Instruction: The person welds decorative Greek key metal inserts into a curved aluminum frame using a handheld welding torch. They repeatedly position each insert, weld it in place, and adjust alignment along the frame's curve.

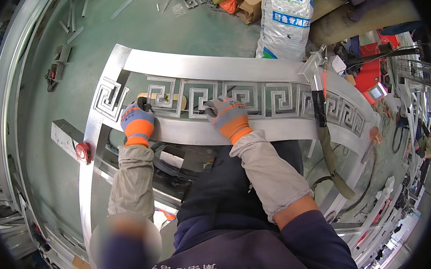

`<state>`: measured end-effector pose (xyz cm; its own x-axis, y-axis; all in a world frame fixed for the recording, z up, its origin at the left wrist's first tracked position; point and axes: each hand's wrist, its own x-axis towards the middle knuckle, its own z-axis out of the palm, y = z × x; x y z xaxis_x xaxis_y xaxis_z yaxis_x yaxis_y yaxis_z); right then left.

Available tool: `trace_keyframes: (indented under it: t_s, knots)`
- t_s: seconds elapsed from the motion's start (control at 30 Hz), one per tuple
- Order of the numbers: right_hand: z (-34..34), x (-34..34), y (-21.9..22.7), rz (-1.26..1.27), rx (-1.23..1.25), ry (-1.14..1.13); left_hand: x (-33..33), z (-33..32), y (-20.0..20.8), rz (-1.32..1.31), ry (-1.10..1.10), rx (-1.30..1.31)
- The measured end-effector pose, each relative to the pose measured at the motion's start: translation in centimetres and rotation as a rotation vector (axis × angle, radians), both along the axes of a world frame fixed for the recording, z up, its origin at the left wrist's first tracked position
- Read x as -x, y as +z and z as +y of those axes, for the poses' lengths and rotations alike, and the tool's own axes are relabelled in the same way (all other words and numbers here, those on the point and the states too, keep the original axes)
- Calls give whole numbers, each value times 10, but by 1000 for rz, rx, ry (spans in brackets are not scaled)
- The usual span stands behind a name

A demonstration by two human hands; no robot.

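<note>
A silver metal frame point(184, 63) lies in front of me, with a row of square-spiral fretwork pieces point(200, 101) between its two long rails. My left hand point(138, 124), in a grey and orange glove, is closed at the left end of the row. A dark thing shows at its fingertips, too hidden to name. Beside it, another square-spiral piece point(110, 100) overlaps the frame's left post. My right hand point(228, 117), gloved alike, has its fingers curled onto the fretwork near the middle, over the lower rail.
A red tape measure point(83, 153) sits on the frame's left side. A dark-sleeved cable point(323, 126) hangs over the right part. Beyond the frame stands a white printed sack point(286, 20). A red machine point(370, 72) is at the right, and metal offcuts point(76, 34) lie at the far left.
</note>
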<state>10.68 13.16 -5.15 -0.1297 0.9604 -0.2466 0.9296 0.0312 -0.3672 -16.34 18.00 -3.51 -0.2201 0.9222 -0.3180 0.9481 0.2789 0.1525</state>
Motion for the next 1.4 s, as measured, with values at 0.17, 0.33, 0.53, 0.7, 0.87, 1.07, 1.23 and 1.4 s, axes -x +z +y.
trace_keyframes:
  t_s: [0.17, 0.33, 0.53, 0.7, 0.87, 1.07, 1.23, 1.4]
  knots:
    - [-2, -2, -8, 20, -50, -6, 9, -1, -16, 17, -4, 44]
    - [4, -2, 2, 32, 99, -27, 15, -15, 6, -179, -6, -302]
    - [-2, -4, -6, 1, 22, -34, 63, -4, 42, 24, 10, -650]
    - [0, 0, 4, 71, 18, -63, 121, 18, 19, 89, 104, -292]
    - [-3, -2, -6, 70, -72, -49, 102, 26, 37, 67, -107, -272]
    - [-2, 1, -4, 24, -136, -35, 92, 31, 42, 119, -22, -22]
    - [-2, -1, -8, 74, -113, -62, 84, 37, 44, 285, -166, 22]
    - [-2, -1, -2, 44, -67, -44, 81, 39, 37, 243, -170, 5]
